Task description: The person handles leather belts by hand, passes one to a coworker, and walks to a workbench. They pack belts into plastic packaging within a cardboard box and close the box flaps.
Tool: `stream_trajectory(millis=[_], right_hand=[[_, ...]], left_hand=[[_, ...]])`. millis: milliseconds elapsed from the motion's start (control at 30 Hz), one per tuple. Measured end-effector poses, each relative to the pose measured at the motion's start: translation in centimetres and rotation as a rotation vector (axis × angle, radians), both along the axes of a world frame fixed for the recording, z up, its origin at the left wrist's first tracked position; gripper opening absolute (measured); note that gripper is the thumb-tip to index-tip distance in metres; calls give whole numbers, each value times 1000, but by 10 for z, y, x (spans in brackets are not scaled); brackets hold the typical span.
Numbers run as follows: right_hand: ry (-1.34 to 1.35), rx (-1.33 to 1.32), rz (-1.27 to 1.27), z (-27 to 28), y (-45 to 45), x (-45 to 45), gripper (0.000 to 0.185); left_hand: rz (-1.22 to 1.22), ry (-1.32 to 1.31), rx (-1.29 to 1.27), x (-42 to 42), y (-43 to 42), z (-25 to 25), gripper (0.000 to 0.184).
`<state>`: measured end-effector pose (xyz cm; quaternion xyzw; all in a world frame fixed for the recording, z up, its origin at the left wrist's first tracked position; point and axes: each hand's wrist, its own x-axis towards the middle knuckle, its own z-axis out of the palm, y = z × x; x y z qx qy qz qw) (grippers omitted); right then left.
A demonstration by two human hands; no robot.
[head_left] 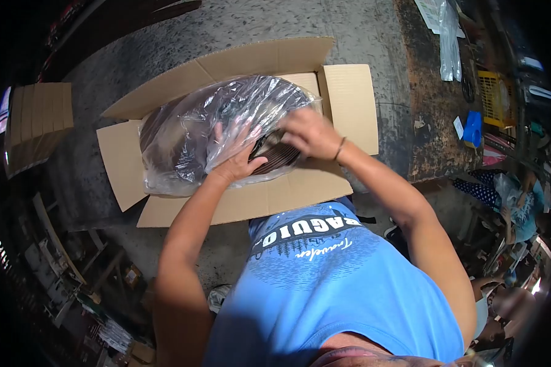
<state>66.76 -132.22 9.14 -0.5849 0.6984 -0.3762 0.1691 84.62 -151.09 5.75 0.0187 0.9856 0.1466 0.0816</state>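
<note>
An open cardboard box [306,191] lies in front of me with its flaps folded out. Inside it is a dark brown, ribbed, rounded object [280,160], mostly covered by a clear plastic bag [190,122]. What kind of object it is I cannot make out. My left hand [236,153] rests on the plastic with its fingers spread and holds nothing. At the bag's right end, where brown ribs show, is my right hand [312,133]. Its fingers are bent and smeared by motion, so whether they grip the plastic is unclear.
Folded cardboard [40,119] stands at the left. On the right are a worn dark tabletop [438,116], clear plastic bags [449,52], a blue object [472,128] and a yellow crate [493,98]. Another person [523,208] is at the far right.
</note>
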Motion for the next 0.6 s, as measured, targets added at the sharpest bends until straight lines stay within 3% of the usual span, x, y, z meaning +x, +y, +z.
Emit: stream_trajectory(millis=[33,67,133,200,267,333,400,500,533,600], right_hand=[[142,11,-194,8,6,-11,33],[249,227,-275,18,10,-25,39],[644,308,-359,2,12,-40,31],[779,361,-302,-8,6,-43,25],[905,426,-239,-12,0,-46,21],[601,658,-281,5,-10,-52,17],[529,629,-353,15,-11,-59,15],[-6,554,-600,-15,1,-59,23],[3,554,-603,-3,2,-52,23],[-555,637,-711,20,14,-21,24]], left_hand=[[-2,2,2,-4,5,7,77],[-15,7,68,-9,16,13,78],[-42,26,128,-21,37,15,80],[-23,19,262,-34,56,9,85],[-51,21,172,-39,61,7,87],[-65,66,158,-37,59,1,87],[-78,82,183,-39,58,-2,87],[-99,98,178,-38,59,-3,87],[-98,95,147,-39,59,-4,86],[-94,123,128,-39,60,-8,84]])
